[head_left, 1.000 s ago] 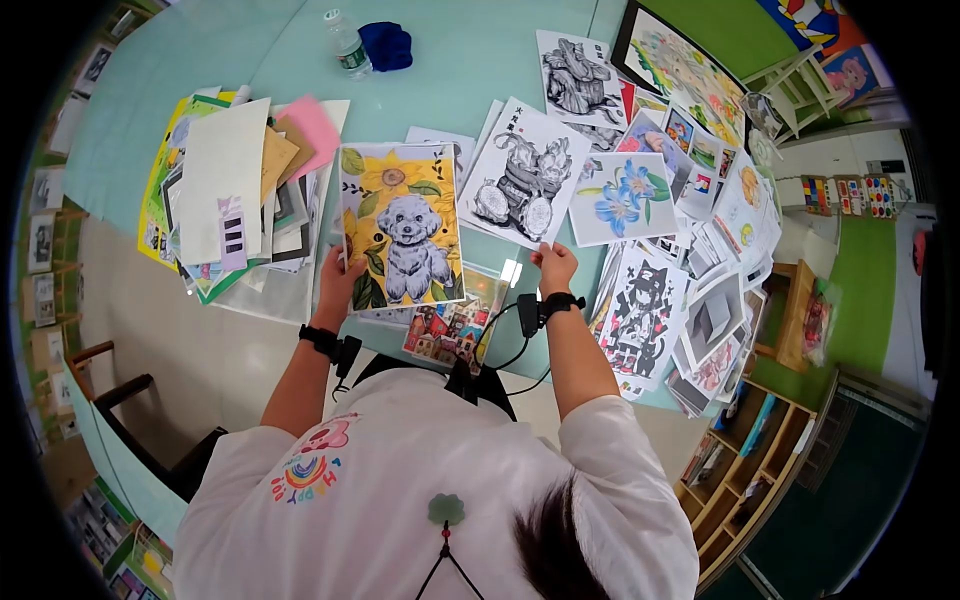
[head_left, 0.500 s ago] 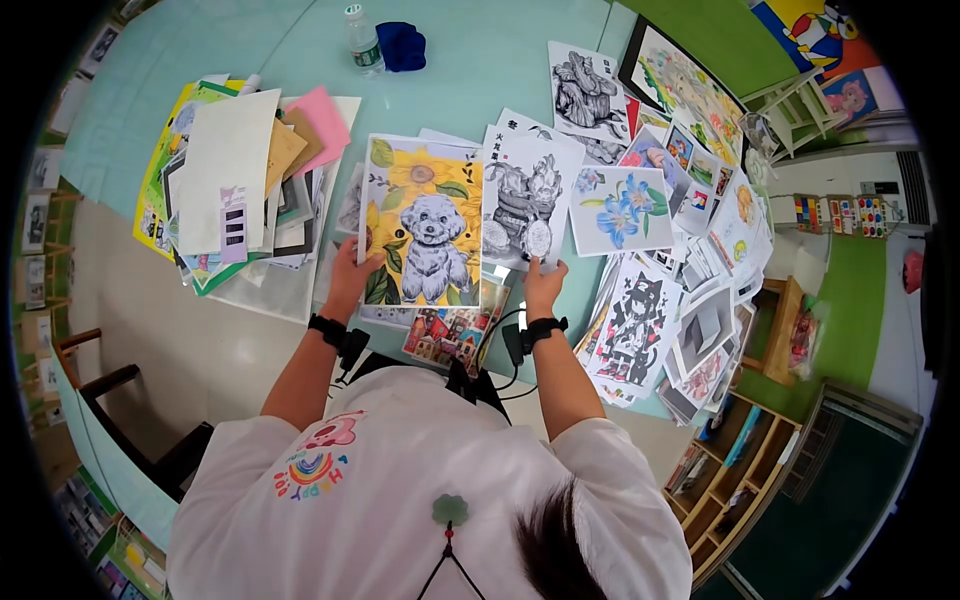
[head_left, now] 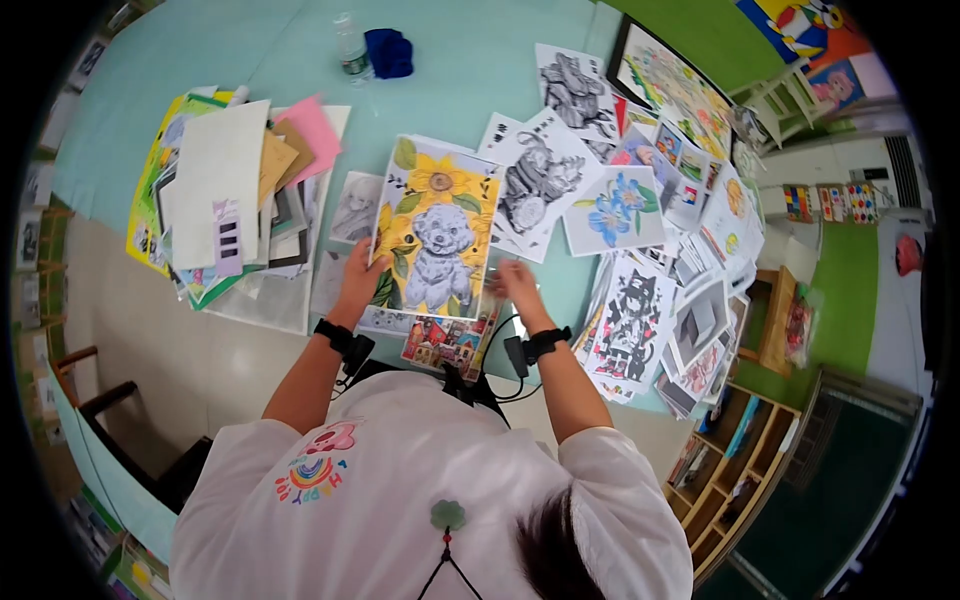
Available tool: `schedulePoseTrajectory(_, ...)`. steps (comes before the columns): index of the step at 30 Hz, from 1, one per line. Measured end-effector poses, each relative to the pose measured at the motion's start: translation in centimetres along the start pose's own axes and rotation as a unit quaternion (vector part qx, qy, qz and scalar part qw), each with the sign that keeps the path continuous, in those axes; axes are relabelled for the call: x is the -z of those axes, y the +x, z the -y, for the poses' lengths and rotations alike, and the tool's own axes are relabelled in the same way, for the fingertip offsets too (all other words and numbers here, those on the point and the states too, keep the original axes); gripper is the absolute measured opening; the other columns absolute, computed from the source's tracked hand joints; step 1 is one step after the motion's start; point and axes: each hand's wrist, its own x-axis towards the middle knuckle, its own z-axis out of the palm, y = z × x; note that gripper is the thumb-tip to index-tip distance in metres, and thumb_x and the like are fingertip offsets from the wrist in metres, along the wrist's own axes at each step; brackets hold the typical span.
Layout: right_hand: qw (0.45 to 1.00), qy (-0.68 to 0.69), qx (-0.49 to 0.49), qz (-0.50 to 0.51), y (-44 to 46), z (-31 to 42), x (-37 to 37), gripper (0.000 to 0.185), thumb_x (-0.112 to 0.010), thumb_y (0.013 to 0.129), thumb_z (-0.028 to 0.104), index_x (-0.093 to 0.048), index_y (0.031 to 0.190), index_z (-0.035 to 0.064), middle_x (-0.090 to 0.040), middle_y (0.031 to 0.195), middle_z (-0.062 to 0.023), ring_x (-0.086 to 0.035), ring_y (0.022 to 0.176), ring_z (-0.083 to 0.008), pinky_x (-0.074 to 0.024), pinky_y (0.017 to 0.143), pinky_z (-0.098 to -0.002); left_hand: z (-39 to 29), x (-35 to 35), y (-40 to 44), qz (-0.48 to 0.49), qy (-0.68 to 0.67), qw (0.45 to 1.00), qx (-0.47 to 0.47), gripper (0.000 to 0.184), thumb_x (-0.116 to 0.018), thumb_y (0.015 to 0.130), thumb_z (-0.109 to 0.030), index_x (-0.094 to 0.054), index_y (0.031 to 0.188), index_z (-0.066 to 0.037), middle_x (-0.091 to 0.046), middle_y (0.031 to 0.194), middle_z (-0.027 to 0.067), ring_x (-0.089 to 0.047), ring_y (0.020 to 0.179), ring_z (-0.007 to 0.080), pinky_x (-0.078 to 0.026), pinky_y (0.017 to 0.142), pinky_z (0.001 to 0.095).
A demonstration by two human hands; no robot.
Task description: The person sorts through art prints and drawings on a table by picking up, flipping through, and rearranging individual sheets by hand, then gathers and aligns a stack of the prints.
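Note:
My left hand [head_left: 358, 285] is closed on the left edge of a drawing of a grey dog among yellow sunflowers [head_left: 438, 235], which is tilted slightly clockwise. Close to that drawing's lower right edge is my right hand [head_left: 515, 284], its fingers smeared by motion, so their grip cannot be made out. Just beyond it, a black-and-white drawing [head_left: 540, 175] lies slanted over another white sheet. A drawing of blue flowers [head_left: 612, 210] rests to the right of these. Below the dog drawing, a colourful picture of houses [head_left: 445, 340] is partly covered.
A stack of papers and envelopes [head_left: 220, 180] lies on the left of the glass-topped table [head_left: 240, 45]. At the right, a large spread of artworks [head_left: 630, 325] reaches the table edge. A water bottle [head_left: 351, 48] and dark blue cloth [head_left: 389, 53] are at the back.
My right hand has released the black-and-white drawing and moved slightly left, towards the dog drawing. The released sheet now slants rightward, showing another beneath. The dog drawing has shifted right and turned clockwise.

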Motion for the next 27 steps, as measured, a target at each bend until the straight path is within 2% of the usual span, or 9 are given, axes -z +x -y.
schedulePoseTrajectory(2,0.995,0.048,-0.048,0.076,-2.1,1.0,-1.9,0.035,-0.054,0.09,0.031,-0.05,0.111,0.0032,-0.058,0.085,-0.0061,-0.055,0.067,-0.0124,-0.0467,0.058,-0.0262,0.4,-0.1,0.1,0.0,0.003,1.0,0.006,0.035,-0.049,0.089,0.001,-0.041,0.123,-0.001,-0.061,0.104,0.0084,-0.058,0.093,0.0111,-0.045,0.081,0.023)
schedulePoseTrajectory(4,0.989,-0.047,-0.039,0.137,-2.8,1.4,-2.5,0.036,-0.053,0.091,0.031,-0.049,0.113,0.0034,-0.06,0.09,-0.0062,-0.056,0.068,-0.0116,-0.0481,0.06,-0.0261,-0.3,0.0,0.2,0.006,0.018,1.0,0.018,0.034,-0.048,0.09,-0.001,-0.041,0.123,-0.002,-0.061,0.105,0.008,-0.057,0.093,0.0105,-0.044,0.08,0.0227)
schedulePoseTrajectory(8,0.98,0.0,-0.036,0.194,-3.2,2.7,-2.8,0.022,-0.05,0.091,0.01,-0.049,0.109,-0.0029,-0.061,0.085,-0.0071,-0.064,0.067,-0.0165,-0.0542,0.055,-0.0263,-2.4,-0.2,1.0,0.019,-0.006,0.999,0.039,0.033,-0.045,0.093,-0.005,-0.041,0.126,-0.004,-0.06,0.107,0.0072,-0.055,0.094,0.009,-0.043,0.081,0.0227)
schedulePoseTrajectory(11,0.994,0.052,0.006,0.095,-1.1,3.9,-2.9,0.018,-0.05,0.09,0.005,-0.05,0.105,-0.0059,-0.061,0.084,-0.0094,-0.065,0.065,-0.0184,-0.055,0.053,-0.0267,-3.7,-0.9,3.0,0.033,-0.046,0.997,0.049,0.035,-0.045,0.093,-0.008,-0.039,0.127,-0.003,-0.059,0.104,0.0079,-0.059,0.085,0.0105,-0.047,0.071,0.0233)
schedulePoseTrajectory(14,0.994,0.071,0.068,0.044,3.4,5.6,-2.5,0.015,-0.05,0.09,0.003,-0.051,0.102,-0.0069,-0.06,0.084,-0.0111,-0.065,0.064,-0.0209,-0.0561,0.054,-0.028,-9.2,-2.4,5.3,0.068,-0.035,0.985,0.157,0.035,-0.047,0.092,-0.009,-0.038,0.124,0.001,-0.058,0.088,0.0057,-0.06,0.066,0.0128,-0.047,0.051,0.0236)
schedulePoseTrajectory(15,0.993,0.082,0.08,0.04,5.3,6.3,-2.5,0.015,-0.05,0.09,0.003,-0.05,0.101,-0.0069,-0.06,0.083,-0.011,-0.065,0.064,-0.0213,-0.0562,0.054,-0.0282,-7.3,-1.7,7.4,0.072,0.005,0.991,0.117,0.037,-0.046,0.091,-0.008,-0.036,0.126,0.001,-0.056,0.082,0.0075,-0.061,0.059,0.0176,-0.048,0.043,0.0268)
schedulePoseTrajectory(18,0.989,0.069,0.124,0.042,10.2,9.2,-3.0,0.013,-0.046,0.091,0.001,-0.048,0.101,-0.0071,-0.058,0.088,-0.0119,-0.065,0.066,-0.0242,-0.0567,0.054,-0.0292,-7.0,-0.4,13.6,0.117,0.101,0.986,0.064,0.043,-0.047,0.091,-0.006,-0.032,0.13,0.0,-0.055,0.078,0.0094,-0.063,0.062,0.0187,-0.05,0.046,0.0275)
schedulePoseTrajectory(23,0.99,0.074,0.122,-0.012,16.7,12.9,-5.6,0.019,-0.037,0.089,-0.004,-0.046,0.105,-0.0084,-0.054,0.096,-0.0147,-0.065,0.069,-0.0258,-0.057,0.057,-0.0301,-5.9,-0.1,20.0,0.024,-0.06,0.997,0.045,0.04,-0.05,0.088,0.0,-0.04,0.127,0.007,-0.06,0.086,0.0116,-0.064,0.077,0.0194,-0.055,0.07,0.0273)
schedulePoseTrajectory(27,0.991,0.027,0.131,-0.021,21.0,12.3,-8.5,0.035,-0.039,0.083,-0.01,-0.043,0.118,-0.0079,-0.056,0.089,-0.0143,-0.065,0.066,-0.024,-0.0544,0.057,-0.0277,-4.7,1.5,22.4,-0.082,-0.059,0.99,0.093,0.035,-0.051,0.087,0.001,-0.045,0.12,0.011,-0.06,0.092,0.0139,-0.064,0.08,0.0198,-0.055,0.073,0.027)
